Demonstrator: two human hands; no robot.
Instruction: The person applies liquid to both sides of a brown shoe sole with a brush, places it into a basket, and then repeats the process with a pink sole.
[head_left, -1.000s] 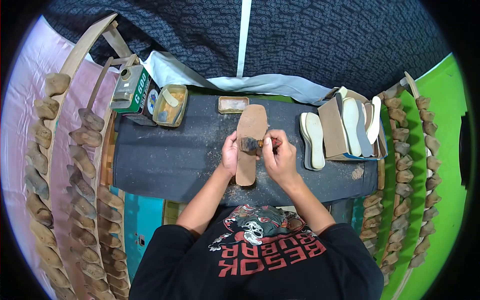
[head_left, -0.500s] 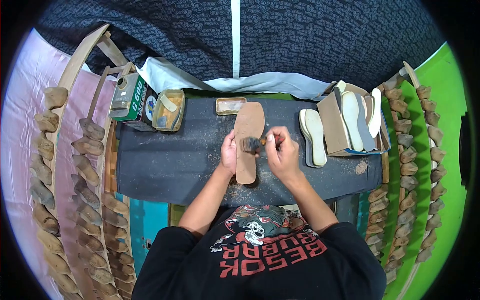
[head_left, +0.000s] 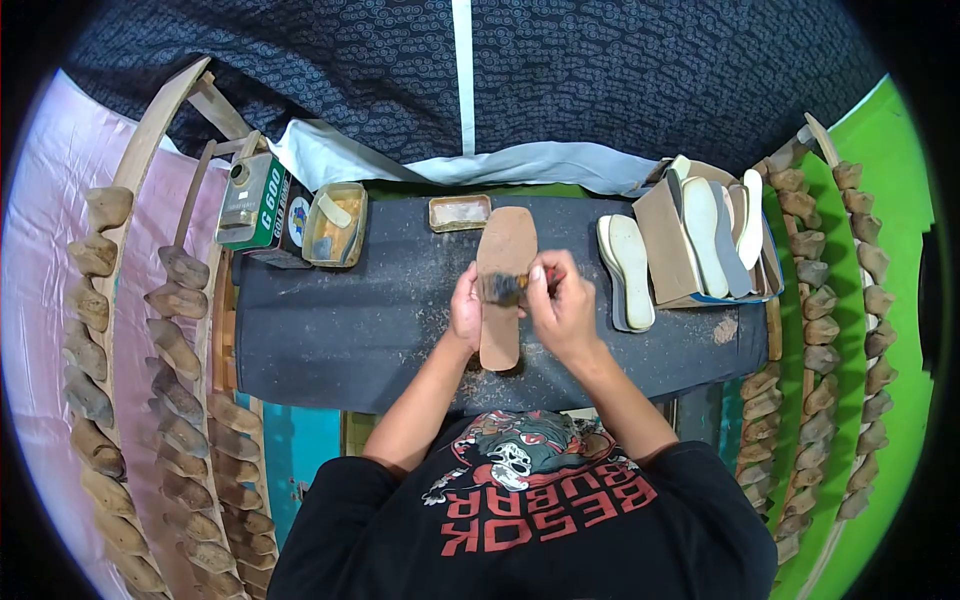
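My left hand (head_left: 466, 310) grips the left edge of a brown shoe sole (head_left: 508, 241), holding it lengthwise above the dark-covered table. In my right hand (head_left: 564, 308) is a brush (head_left: 503, 290) with dark bristles and a reddish handle, mostly covered by my fingers. The bristles lie across the middle of the sole, appearing to touch its upper face. Blur softens the brush and the right fingertips. Part of the left fingers is hidden behind the sole.
A cardboard box (head_left: 672, 240) of soles and a pair of pale soles (head_left: 627, 262) stand right. At left are a green metal can (head_left: 252, 205) and a tub (head_left: 345, 245); a small tray (head_left: 460, 213) sits behind. Racks of wooden shoe lasts (head_left: 180, 350) flank the table (head_left: 330, 330); crumbs litter its cloth.
The sole and my left hand have shifted slightly to the right. The brush still lies across the sole's middle, with my right hand in nearly the same place.
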